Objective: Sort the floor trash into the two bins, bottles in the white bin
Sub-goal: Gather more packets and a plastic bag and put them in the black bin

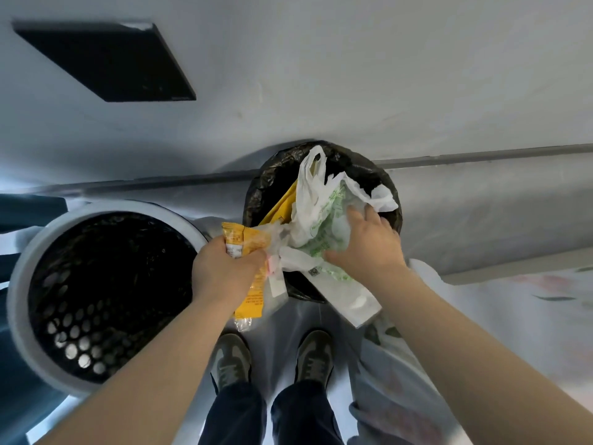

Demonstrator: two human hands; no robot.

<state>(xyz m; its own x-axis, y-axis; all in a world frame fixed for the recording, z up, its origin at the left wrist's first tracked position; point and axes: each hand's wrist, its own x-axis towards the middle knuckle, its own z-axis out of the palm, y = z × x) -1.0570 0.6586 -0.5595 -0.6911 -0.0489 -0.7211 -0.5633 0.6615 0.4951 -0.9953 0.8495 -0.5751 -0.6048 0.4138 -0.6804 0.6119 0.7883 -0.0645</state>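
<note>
grey floor [288, 319], bag [321, 216] under right fingers [354, 216]

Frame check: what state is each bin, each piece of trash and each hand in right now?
white bin: upright, open, no bottle visible inside.
black-lined bin: open, yellow packaging inside.
yellow wrapper: crumpled, gripped.
white plastic bag: crumpled, over the black-lined bin's mouth.
left hand: curled round the yellow wrapper.
right hand: palm down on the white plastic bag, grip unclear.
</note>
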